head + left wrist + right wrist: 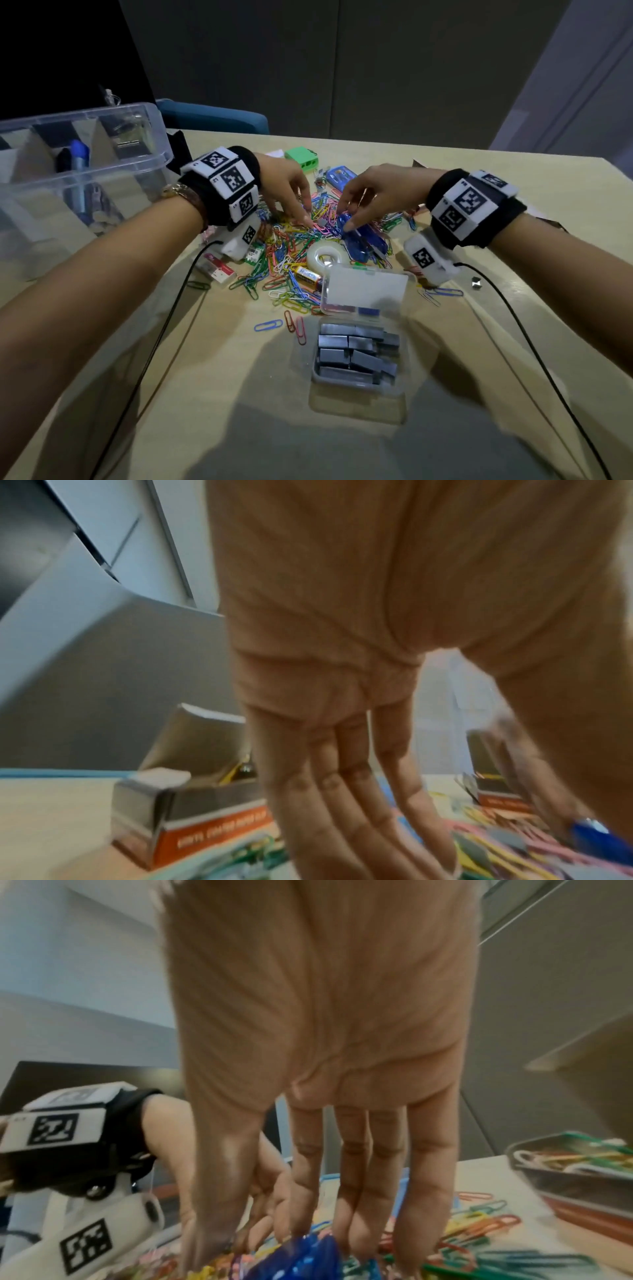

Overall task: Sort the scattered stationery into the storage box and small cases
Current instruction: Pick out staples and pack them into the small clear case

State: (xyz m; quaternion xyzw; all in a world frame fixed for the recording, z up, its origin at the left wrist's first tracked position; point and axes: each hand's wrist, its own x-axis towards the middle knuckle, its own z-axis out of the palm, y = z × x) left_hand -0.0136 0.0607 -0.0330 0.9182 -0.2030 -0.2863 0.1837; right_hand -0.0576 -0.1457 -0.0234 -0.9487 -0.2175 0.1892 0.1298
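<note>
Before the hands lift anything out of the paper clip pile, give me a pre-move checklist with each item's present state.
1. Small case with staple strips open to receive: ok.
2. Storage box uncovered: ok.
3. Right hand on the blue stapler: fingers touch it; firm grip cannot tell.
4. Left hand holding something: cannot tell; fingertips are down in the paper clips.
5. Paper clips sorted: not ok, heaped on the table.
6. Tape roll clear of both hands: ok.

Coloured paper clips (291, 246) heaped mid-surface, strays toward near edge. Small clear case (359, 359) open at near middle, packed with grey staple blocks (356, 353), lid (366, 291) raised. Clear storage box (85, 157) at far-left corner, blue marker (79, 161) upright inside.
</note>
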